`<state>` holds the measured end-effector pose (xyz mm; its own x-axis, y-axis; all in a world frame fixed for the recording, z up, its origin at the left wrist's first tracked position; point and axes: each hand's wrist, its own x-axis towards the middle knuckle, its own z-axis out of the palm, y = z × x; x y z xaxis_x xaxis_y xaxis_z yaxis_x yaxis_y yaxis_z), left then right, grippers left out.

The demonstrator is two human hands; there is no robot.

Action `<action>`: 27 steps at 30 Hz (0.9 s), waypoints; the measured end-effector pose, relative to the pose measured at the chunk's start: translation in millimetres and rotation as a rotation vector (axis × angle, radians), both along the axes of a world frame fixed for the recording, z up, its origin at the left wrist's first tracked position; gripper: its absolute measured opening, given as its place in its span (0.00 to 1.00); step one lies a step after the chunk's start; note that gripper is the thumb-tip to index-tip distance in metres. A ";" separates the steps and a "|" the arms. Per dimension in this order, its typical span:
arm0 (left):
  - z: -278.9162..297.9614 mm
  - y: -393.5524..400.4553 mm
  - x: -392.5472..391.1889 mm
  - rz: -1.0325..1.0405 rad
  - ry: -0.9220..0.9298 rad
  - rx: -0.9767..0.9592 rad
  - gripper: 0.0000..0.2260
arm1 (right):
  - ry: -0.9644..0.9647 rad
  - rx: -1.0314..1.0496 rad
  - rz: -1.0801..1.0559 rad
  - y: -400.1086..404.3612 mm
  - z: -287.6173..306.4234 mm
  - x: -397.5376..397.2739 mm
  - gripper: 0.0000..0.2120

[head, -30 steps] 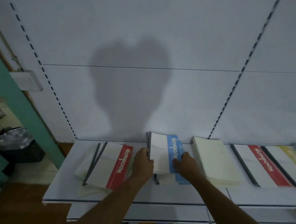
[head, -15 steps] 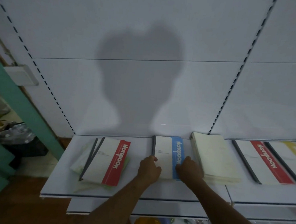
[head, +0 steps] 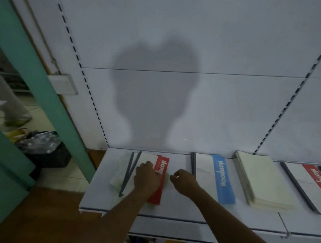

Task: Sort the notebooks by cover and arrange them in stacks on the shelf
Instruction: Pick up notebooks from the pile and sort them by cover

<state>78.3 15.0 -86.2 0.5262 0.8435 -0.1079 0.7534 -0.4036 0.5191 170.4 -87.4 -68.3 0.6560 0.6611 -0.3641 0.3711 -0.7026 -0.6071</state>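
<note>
Hands have left the blue-striped white notebook (head: 213, 177), now flat on the white metal shelf (head: 177, 206). Left hand (head: 147, 178) presses the red-striped notebook pile (head: 145, 174), fingers curled over it; right hand (head: 184, 181) hovers beside, loosely curled, empty. Blue stack looks settled.

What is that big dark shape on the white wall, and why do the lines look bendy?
Head view: the dark shape is a shadow cast on the back wall, with light coming from behind the person; dim picture. The wide lens curves the slotted strips. The right-side notebooks look blurry.
</note>
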 end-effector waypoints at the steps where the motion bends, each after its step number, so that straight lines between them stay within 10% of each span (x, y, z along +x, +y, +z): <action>1: 0.5 10.9 -10.1 0.049 0.045 0.015 0.22 | 0.051 0.008 0.001 7.6 -3.9 -7.8 0.15; 12: 5.1 32.5 -42.6 0.078 0.126 -0.142 0.23 | 0.154 0.015 -0.186 41.0 -38.8 -48.4 0.12; 27: 30.3 -31.9 -20.4 -0.210 -0.367 -0.296 0.16 | 0.060 0.296 -0.658 -44.0 -1.8 -39.8 0.14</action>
